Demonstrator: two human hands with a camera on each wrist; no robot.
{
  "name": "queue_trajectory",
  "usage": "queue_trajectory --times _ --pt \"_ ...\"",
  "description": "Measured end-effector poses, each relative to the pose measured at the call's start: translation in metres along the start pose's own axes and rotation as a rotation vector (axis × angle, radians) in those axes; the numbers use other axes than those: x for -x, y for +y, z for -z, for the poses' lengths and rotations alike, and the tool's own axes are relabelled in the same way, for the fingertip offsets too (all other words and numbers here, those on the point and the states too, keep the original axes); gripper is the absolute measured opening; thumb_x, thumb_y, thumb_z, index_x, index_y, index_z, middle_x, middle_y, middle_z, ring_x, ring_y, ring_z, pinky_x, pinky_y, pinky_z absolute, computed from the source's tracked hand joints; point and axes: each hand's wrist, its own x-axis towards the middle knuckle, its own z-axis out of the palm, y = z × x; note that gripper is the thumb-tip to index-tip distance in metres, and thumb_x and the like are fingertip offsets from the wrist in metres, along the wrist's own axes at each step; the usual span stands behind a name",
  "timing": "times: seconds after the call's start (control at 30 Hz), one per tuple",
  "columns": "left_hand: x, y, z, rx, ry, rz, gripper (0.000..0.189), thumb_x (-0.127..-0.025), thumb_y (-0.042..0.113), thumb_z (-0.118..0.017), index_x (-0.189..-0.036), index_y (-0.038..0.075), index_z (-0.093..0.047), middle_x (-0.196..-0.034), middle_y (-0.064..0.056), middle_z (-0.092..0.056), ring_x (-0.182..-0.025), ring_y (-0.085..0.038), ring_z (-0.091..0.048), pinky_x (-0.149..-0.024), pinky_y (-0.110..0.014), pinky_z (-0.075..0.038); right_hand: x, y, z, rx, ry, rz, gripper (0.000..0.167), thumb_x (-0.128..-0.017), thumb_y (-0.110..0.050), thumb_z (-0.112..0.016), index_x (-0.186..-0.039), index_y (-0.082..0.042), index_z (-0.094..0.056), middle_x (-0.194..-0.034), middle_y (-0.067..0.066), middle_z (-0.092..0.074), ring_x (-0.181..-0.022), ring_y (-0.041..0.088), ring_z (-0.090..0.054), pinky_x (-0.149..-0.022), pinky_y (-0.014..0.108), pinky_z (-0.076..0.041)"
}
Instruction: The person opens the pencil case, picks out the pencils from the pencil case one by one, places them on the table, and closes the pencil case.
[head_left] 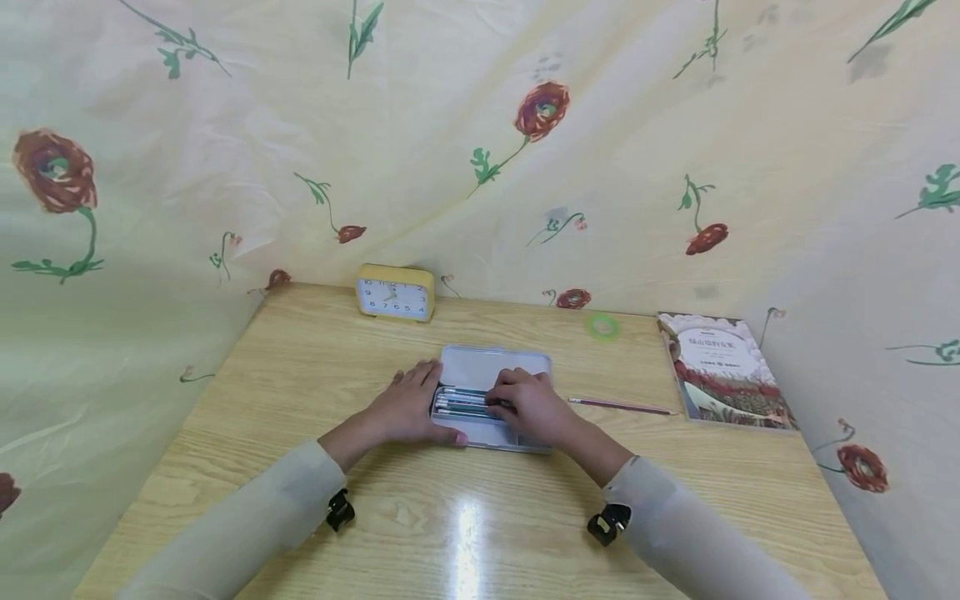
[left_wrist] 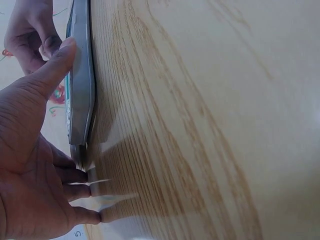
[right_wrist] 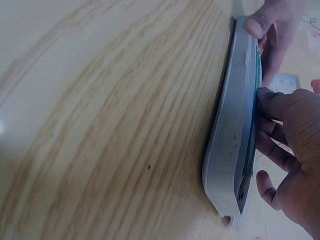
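Your sleeves [head_left: 690,521] reach in over the table [head_left: 405,529]. The case [head_left: 487,364] lies open mid-table, pencils [head_left: 459,403] inside. Your left hand [head_left: 408,410] is spread, fingers nearly straight at the case's left end, thumb on its near edge. Your right hand [head_left: 531,410] bends its fingers over the pencils; whether they pinch one, I cannot tell. A loose pencil [head_left: 622,406] lies right, near a book [head_left: 731,367].

The left forearm [head_left: 247,517] and right forearm [head_left: 693,521] extend forward and converge. The left hand [head_left: 408,408] has fingers extended, thumb set apart. The right hand [head_left: 532,408] has fingers bent, thumb close to them.
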Motion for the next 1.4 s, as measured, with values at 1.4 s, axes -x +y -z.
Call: queue_trajectory --times 1.4 --pt "-0.001 0.0 0.001 0.007 -0.019 0.013 0.143 -0.082 0.082 -0.082 -0.176 -0.001 -0.013 -0.186 -0.021 -0.015 -0.174 -0.04 -0.011 -0.141 -0.061 -0.013 -0.012 -0.013 0.0 0.086 -0.058 0.034 0.016 -0.106 -0.021 -0.077 -0.119 -0.015 -0.083 -0.108 -0.001 -0.07 -0.1 0.017 -0.065 -0.087 0.046 -0.053"
